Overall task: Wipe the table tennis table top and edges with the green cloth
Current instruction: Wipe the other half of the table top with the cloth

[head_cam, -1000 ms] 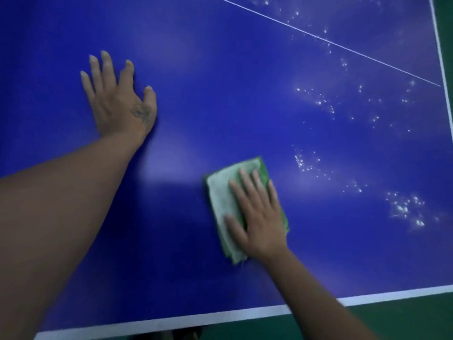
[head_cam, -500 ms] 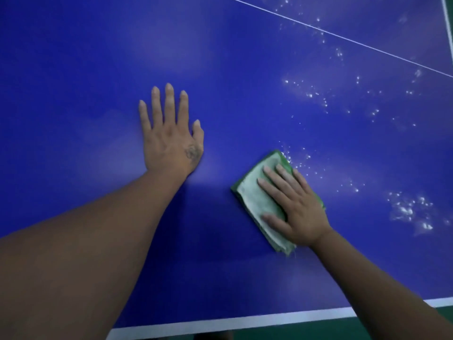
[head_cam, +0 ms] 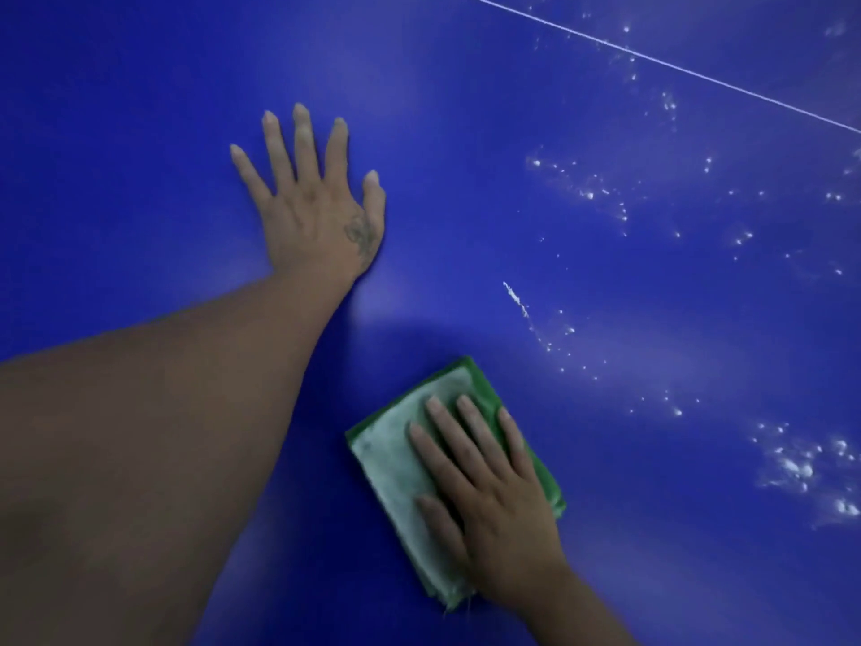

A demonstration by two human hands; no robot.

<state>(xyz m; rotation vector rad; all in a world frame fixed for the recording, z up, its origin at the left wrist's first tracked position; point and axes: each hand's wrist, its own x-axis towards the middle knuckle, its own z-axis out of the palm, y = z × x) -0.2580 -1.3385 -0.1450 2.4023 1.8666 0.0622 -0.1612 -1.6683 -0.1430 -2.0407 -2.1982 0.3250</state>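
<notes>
Two hands: your left hand (head_cam: 317,212) flat on table (head_cam: 140,86), fingers spread; right hand (head_cam: 489,496) presses cloth (head_cam: 396,459), fingers straight
Cloth: pulled back toward you, streak (head_cam: 515,296) left behind
Droplets (head_cam: 792,463): right side unwiped, likely your next pass

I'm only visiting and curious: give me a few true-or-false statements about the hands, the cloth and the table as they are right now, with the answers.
1. The right hand lies flat on the green cloth. True.
2. The left hand holds a second cloth. False: it rests bare, fingers spread, on the blue table.
3. Many white specks dot the table to the right of the cloth. True.
4. The cloth is crumpled into a ball. False: it lies folded flat.
5. A thin white line crosses the upper right. True.
</notes>
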